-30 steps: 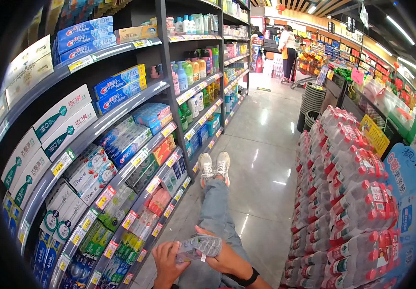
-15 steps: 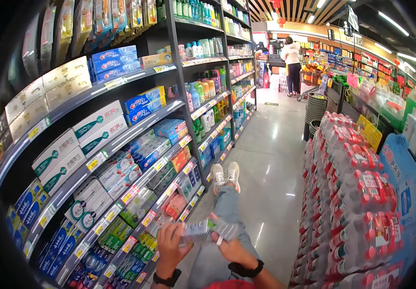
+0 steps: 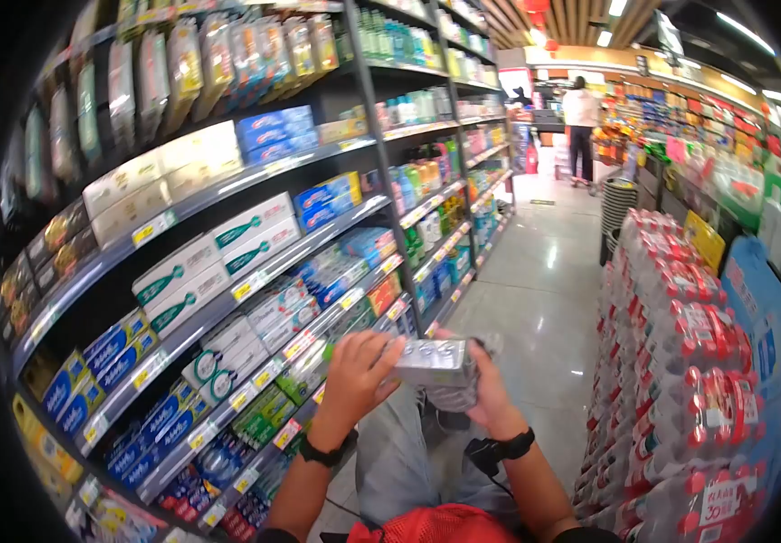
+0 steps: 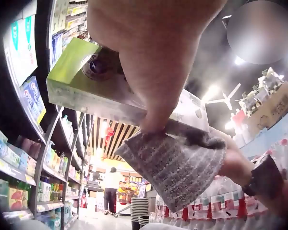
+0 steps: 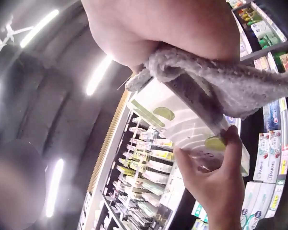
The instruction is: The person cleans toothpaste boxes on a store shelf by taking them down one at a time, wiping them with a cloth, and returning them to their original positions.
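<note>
A white and light-green carton (image 3: 433, 356) is held in front of the person's knees, with its printed faces showing in both wrist views. The left hand (image 3: 360, 376) grips one end, its thumb and fingers on opposite sides in the right wrist view. At the other end, the right hand (image 3: 492, 391) holds a grey fuzzy cloth (image 4: 175, 163) against the carton. The cloth hangs below the carton in the left wrist view. Part of the carton's far end is hidden behind the right hand and cloth.
Shelves (image 3: 264, 244) of boxed toothpaste run along the left, with hanging toothbrushes (image 3: 218, 68) above. Shrink-wrapped bottle packs (image 3: 689, 344) are stacked on the right. Black baskets (image 3: 619, 213) stand farther back, and a person (image 3: 580, 122) is at the aisle's far end.
Both hands have lifted the carton and cloth up from over the legs, and the carton is turned. The head view has swung left, showing more shelves and the hanging toothbrushes.
</note>
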Demonstrator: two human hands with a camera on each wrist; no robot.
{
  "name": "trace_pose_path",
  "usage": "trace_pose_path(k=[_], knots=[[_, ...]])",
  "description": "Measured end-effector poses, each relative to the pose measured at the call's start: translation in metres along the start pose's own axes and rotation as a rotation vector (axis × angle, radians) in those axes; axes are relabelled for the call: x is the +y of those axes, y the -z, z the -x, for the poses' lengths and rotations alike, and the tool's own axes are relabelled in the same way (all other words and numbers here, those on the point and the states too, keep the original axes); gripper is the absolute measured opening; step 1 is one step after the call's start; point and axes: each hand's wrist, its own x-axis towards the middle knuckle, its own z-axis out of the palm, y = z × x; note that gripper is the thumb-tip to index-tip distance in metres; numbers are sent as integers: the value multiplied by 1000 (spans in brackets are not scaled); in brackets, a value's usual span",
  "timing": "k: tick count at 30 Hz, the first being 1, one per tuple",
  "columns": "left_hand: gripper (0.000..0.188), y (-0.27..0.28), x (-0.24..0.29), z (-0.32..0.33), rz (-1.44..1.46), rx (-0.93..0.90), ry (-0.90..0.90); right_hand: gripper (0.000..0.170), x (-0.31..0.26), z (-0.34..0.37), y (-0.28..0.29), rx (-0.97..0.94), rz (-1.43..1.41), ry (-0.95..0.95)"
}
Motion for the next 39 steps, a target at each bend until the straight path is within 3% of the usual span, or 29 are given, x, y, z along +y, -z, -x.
trace_pose_path(k=[5,8,12,13,15,17,18,20,24,26,27,28,31,33,35,36,39], knots=[[80,8,-35,-45,-45,0,-97,54,-23,-43,-10,-39,-101,-16],[77,-4,-56,-75,105,9,-30,57,-25,-82,-3,-73,-180,35],[75,-34,-66,-105,275,51,50,56,-22,-133,15,18,-234,76],[74,-44,-65,-110,364,62,111,54,-17,-144,26,81,-253,75],[74,-61,-64,-119,446,74,187,55,-7,-168,48,28,-257,51],[64,-76,-67,-124,763,-44,465,56,14,-186,70,-20,-279,20],[64,-97,-74,-124,745,-51,486,57,31,-193,80,-16,-269,-2],[62,-151,-93,-110,1264,122,652,58,71,-206,131,47,-376,-157],[46,-206,-128,-67,1494,233,709,57,76,-204,123,58,-285,-265],[43,-220,-137,-46,1694,403,796,56,65,-208,124,154,-240,-213],[44,-222,-144,-36,1767,501,829,56,68,-217,154,202,-92,-167],[44,-230,-157,-29,1705,519,866,55,67,-224,188,247,62,-145],[48,-231,-160,-5,1746,632,1046,52,53,-246,147,129,32,-347],[56,-234,-166,-5,1691,668,1123,50,55,-268,130,336,152,-289],[59,-242,-169,-6,1512,607,1223,50,50,-297,144,330,322,-304],[60,-242,-172,-3,1468,526,1232,48,47,-314,160,200,354,-391],[64,-242,-177,11,1319,369,1239,43,53,-343,206,74,558,-442]])
